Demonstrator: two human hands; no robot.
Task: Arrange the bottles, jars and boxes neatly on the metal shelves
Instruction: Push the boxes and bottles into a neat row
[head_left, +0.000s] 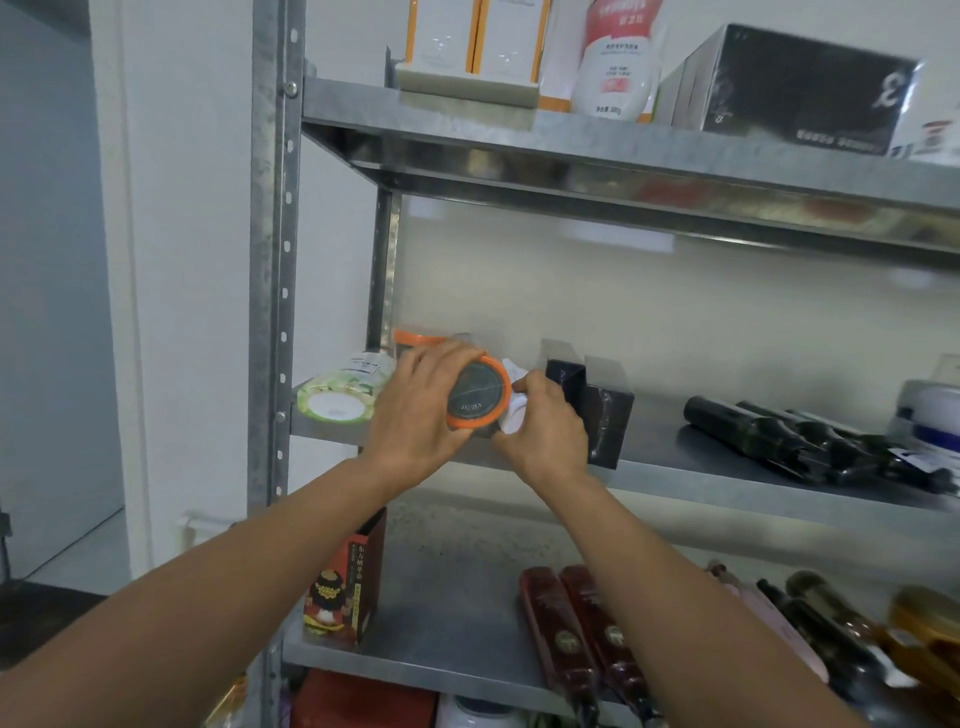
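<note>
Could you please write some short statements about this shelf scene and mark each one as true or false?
1. The left hand grips a jar with an orange-rimmed lid. True.
2. The right hand holds nothing. False: it holds a white item.
3. The dark bottles on the middle shelf stand upright. False: they lie on their sides.
4. A black box stands beside the right hand. True.
5. The red box stands beside the black box. False: it stands on the lower shelf.
6. A green-patterned bottle lies left of the jar. True.
</note>
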